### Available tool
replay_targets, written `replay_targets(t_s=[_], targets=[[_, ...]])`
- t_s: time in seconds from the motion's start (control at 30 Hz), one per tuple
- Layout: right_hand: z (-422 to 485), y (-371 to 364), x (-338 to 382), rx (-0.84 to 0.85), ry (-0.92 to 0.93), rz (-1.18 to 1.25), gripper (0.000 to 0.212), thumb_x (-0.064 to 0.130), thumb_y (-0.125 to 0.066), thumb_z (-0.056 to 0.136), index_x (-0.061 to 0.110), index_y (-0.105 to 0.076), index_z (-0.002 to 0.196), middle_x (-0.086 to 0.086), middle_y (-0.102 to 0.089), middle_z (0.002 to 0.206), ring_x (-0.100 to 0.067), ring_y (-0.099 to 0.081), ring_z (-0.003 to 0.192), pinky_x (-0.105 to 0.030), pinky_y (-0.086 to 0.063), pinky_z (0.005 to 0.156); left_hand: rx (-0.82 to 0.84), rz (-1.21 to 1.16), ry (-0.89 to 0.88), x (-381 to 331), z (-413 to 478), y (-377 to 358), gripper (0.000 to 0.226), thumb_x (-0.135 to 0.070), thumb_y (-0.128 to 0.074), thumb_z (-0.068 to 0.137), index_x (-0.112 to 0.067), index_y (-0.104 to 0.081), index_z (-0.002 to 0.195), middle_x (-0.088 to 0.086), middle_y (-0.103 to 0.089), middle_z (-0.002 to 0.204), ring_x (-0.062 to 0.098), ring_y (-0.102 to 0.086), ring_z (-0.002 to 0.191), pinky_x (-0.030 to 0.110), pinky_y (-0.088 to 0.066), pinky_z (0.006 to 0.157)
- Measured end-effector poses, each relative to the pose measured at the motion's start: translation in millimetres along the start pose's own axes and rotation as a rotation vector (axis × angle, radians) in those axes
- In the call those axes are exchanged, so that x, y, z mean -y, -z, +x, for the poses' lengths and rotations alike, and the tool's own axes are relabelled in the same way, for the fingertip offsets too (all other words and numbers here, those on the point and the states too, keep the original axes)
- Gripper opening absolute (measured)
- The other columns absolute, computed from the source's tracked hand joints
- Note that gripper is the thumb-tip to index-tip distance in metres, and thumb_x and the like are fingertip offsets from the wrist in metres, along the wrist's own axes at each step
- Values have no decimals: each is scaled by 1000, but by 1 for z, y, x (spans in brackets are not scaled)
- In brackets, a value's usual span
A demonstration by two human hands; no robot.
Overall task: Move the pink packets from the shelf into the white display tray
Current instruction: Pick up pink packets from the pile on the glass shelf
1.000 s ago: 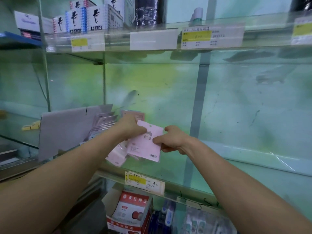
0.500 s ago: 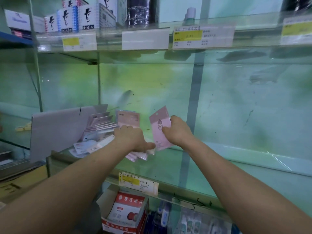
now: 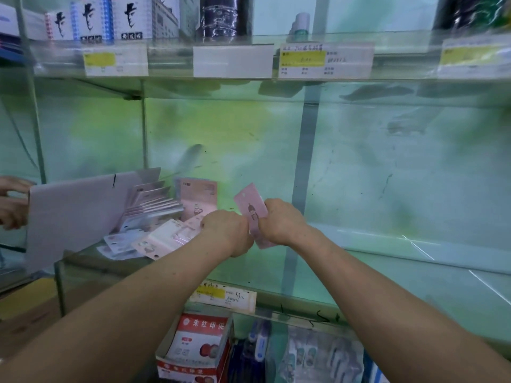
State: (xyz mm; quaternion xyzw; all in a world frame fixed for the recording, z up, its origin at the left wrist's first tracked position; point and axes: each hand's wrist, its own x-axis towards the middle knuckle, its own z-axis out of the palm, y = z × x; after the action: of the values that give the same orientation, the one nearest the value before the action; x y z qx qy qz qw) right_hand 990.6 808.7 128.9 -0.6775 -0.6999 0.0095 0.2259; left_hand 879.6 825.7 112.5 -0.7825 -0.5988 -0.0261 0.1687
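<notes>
My right hand [image 3: 279, 220] grips a pink packet [image 3: 249, 203] and holds it upright above the glass shelf [image 3: 359, 275]. Close beside it, my left hand [image 3: 227, 230] is curled over a bunch of pink packets [image 3: 166, 239] that lie flat on the shelf. More pink packets [image 3: 199, 199] stand against the back, and a fanned row of packets [image 3: 150, 200] leans inside the white display tray [image 3: 74, 211] at the left. The two hands nearly touch.
Another person's hands [image 3: 11, 203] hold the tray's left edge. Boxes [image 3: 110, 20] and a dark bottle [image 3: 221, 17] stand on the upper glass shelf with price labels [image 3: 326, 60]. Below, a red-and-white box [image 3: 199, 346] and packaged goods [image 3: 312, 355] fill the lower shelf.
My right hand has lifted a pink packet from flat in front of me to upright. My left hand has lowered onto the packets on the shelf, and the two hands have drawn close.
</notes>
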Motion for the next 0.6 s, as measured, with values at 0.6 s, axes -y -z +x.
replay_targets(t_s=[0.6], targets=[[-76, 38, -26, -178, -131, -161, 11, 13, -47, 90, 10, -53, 98, -4, -54, 88, -27, -49, 80, -28, -37, 64, -370, 135, -106, -7, -28, 21, 18, -3, -53, 82, -21, -56, 80, 1, -53, 84, 25, -47, 107, 44, -25, 105]])
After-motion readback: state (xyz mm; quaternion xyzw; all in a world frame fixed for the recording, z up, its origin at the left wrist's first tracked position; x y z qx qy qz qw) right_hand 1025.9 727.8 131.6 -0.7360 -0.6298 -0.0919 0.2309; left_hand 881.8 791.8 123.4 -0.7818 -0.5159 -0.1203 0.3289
